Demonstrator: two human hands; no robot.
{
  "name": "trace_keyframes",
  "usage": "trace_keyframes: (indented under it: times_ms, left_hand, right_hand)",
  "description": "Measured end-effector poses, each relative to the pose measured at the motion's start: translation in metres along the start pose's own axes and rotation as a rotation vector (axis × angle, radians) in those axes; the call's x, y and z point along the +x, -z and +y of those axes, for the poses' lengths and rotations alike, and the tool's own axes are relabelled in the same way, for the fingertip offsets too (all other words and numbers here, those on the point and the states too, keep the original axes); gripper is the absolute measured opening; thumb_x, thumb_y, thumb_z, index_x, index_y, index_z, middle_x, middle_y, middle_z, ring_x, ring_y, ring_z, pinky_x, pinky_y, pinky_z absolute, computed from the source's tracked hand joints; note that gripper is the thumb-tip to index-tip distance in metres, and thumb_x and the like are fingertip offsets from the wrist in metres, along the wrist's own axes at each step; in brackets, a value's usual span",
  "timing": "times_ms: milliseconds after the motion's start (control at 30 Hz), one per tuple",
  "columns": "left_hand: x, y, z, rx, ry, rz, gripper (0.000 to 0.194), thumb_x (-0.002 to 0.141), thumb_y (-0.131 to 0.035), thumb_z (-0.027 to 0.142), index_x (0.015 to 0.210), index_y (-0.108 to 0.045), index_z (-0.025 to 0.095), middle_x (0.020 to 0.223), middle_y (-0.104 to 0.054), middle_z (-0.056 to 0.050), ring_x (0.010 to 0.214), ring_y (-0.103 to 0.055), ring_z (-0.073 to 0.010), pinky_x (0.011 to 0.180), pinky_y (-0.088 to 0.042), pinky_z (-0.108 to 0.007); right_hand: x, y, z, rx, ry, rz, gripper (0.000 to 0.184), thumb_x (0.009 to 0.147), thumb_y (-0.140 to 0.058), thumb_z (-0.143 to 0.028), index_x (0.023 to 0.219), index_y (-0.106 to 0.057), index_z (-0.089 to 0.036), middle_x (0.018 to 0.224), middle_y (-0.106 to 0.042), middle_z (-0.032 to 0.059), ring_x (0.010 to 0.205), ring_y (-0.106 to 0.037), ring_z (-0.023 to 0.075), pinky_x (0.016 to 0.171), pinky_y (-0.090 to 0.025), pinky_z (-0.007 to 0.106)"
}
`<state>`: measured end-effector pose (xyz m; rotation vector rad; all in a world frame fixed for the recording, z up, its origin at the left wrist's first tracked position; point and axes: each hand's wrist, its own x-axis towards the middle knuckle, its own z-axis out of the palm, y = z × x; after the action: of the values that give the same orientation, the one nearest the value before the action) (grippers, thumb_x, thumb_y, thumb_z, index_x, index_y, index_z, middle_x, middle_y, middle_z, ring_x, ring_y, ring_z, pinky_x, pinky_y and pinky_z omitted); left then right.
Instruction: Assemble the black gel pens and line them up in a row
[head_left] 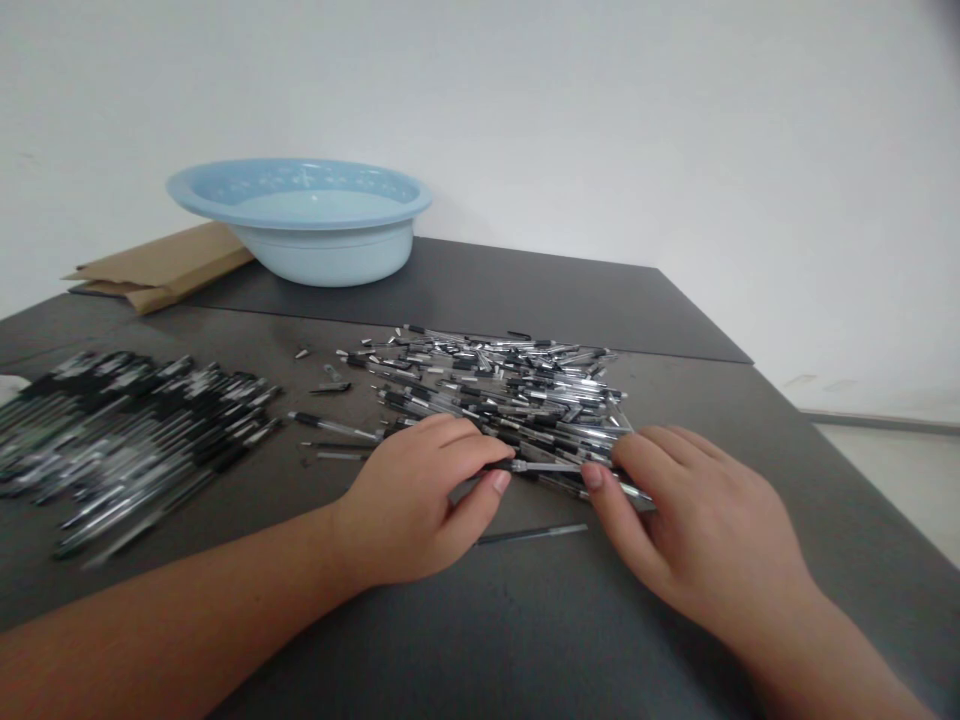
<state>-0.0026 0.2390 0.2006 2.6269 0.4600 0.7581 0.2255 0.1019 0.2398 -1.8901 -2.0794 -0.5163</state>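
Pen (551,467), slim, clear-barrelled, dark at one end.

No text, label, brand, number or sign can be read: not on the held pen (551,467), the pen pile (540,430), the blurred pen row (150,430) at left, the blue basin (337,255) or the brown paper packaging (169,265). The pale marks on the basin's inner wall are too indistinct to make out as lettering or pattern.
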Motion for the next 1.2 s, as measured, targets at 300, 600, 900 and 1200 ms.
trace_keyframes:
  times_ms: [300, 600, 900, 1200]
  left_hand:
    - [0.001, -0.002, 0.001, 0.061, -0.03, -0.026, 0.023, 0.102, -0.055, 0.027, 0.116, -0.072, 0.02, 0.098, -0.073, -0.005, 0.089, -0.065, -0.0226, 0.081, -0.049, -0.037]
    - [0.002, -0.003, -0.001, 0.043, 0.019, -0.027, 0.023, 0.102, -0.055, 0.027, 0.115, -0.073, 0.021, 0.099, -0.074, -0.005, 0.091, -0.066, -0.0229, 0.084, -0.05, -0.038]
    - [0.001, -0.005, 0.0, 0.081, -0.021, -0.068, 0.025, 0.103, -0.054, 0.028, 0.118, -0.072, 0.02, 0.101, -0.074, -0.006, 0.092, -0.065, -0.0238, 0.085, -0.05, -0.04]
    - [-0.001, -0.004, 0.001, -0.083, 0.096, 0.002, 0.019, 0.103, -0.05, 0.029, 0.096, -0.065, 0.019, 0.085, -0.067, -0.003, 0.082, -0.061, -0.0204, 0.074, -0.045, -0.034]
  right_hand:
    - [0.001, -0.002, 0.003, 0.021, 0.05, -0.046, 0.035, 0.106, -0.051, -0.045, 0.077, -0.055, -0.025, 0.072, -0.061, 0.0027, 0.073, -0.056, 0.0243, 0.068, -0.031, 0.036]
    - [0.0, 0.0, 0.006, -0.003, 0.028, -0.014, 0.038, 0.107, -0.049, -0.046, 0.075, -0.055, -0.025, 0.07, -0.06, 0.0026, 0.071, -0.056, 0.0235, 0.067, -0.033, 0.036]
    - [0.0, -0.002, -0.004, 0.021, 0.053, -0.041, 0.034, 0.105, -0.055, -0.046, 0.079, -0.058, -0.024, 0.074, -0.062, 0.0044, 0.073, -0.059, 0.0248, 0.066, -0.038, 0.037]
    - [0.001, -0.016, 0.026, 0.456, -0.346, 0.373, 0.029, 0.106, -0.052, -0.034, 0.131, -0.064, -0.024, 0.122, -0.071, 0.013, 0.106, -0.07, 0.0288, 0.094, -0.054, 0.047]
